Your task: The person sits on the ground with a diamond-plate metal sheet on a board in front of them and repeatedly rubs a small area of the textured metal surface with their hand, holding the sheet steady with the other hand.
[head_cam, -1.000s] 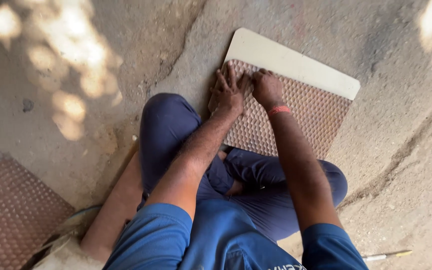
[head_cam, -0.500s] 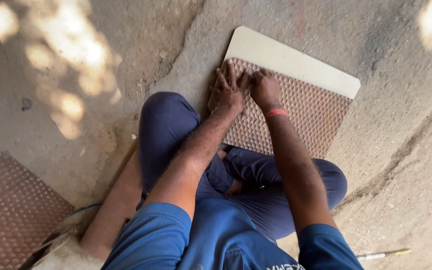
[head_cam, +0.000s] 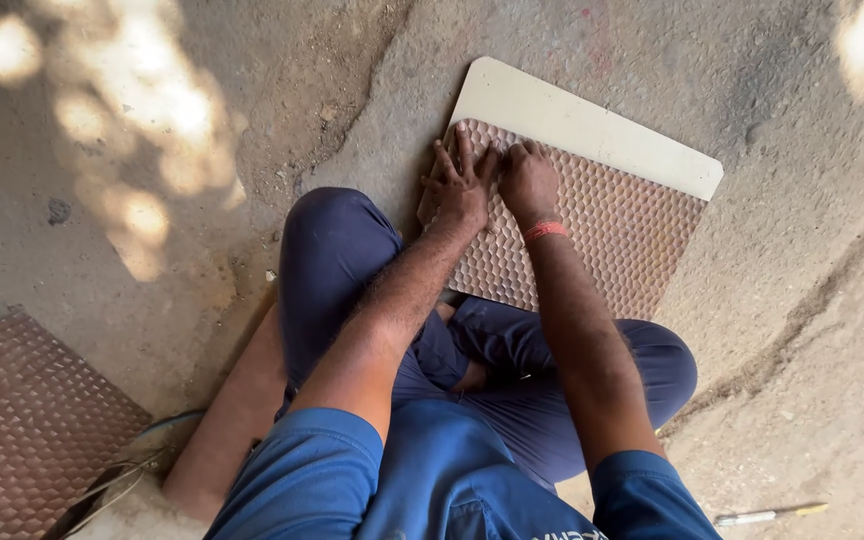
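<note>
Single head-mounted view, looking steeply down from above the seated person; left hand (head_cam: 462,185) and right hand (head_cam: 529,180) sit near upper centre (no second view overlaps).

The person wears a short-sleeved blue shirt (head_cam: 422,490) of plain cloth; both sleeves end above the elbow and leave the forearms bare. A seam and a fold of a collar or placket show at the chest, along with a strip of pale lettering at the lower edge of the view. The trousers (head_cam: 352,260) are darker navy blue, loose and creased at the knees. Around the right wrist sits a thin orange-red thread band (head_cam: 545,231). The forearms are hairy. Both hands are bare, without gloves or rings that can be made out.
</note>
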